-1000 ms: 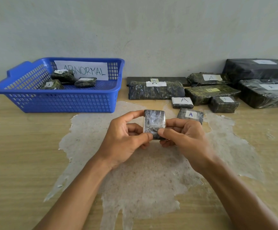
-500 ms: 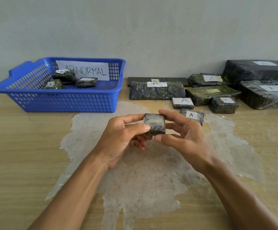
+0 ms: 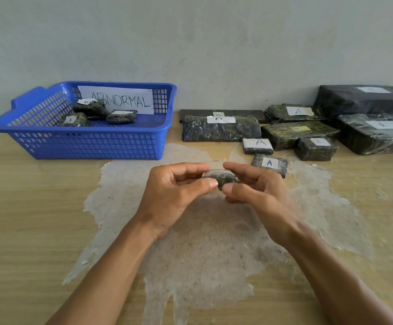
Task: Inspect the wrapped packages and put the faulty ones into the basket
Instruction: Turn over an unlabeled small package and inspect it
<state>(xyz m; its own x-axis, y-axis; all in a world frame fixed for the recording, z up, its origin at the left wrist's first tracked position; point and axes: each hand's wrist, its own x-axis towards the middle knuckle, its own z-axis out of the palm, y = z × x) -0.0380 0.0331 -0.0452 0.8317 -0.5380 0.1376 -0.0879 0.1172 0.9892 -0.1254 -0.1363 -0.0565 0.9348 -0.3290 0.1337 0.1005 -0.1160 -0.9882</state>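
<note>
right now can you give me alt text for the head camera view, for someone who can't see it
Both hands, left hand and right hand, hold a small dark wrapped package edge-on above a worn wooden table. Behind left, a blue basket marked ABNORMAL holds three small packages; behind right lie more labelled packages.

Makeshift sorting bench — not a fitted workshop or shop floor. Bare grey plastered wall across the upper frame. Wood-grain table with its laminate peeled off in a large pale patch at centre. Blue plastic basket, upper left, carries a handwritten paper sign reading "ABNORMAL". Upper right — film-wrapped packages with hand-lettered A and B labels.
</note>
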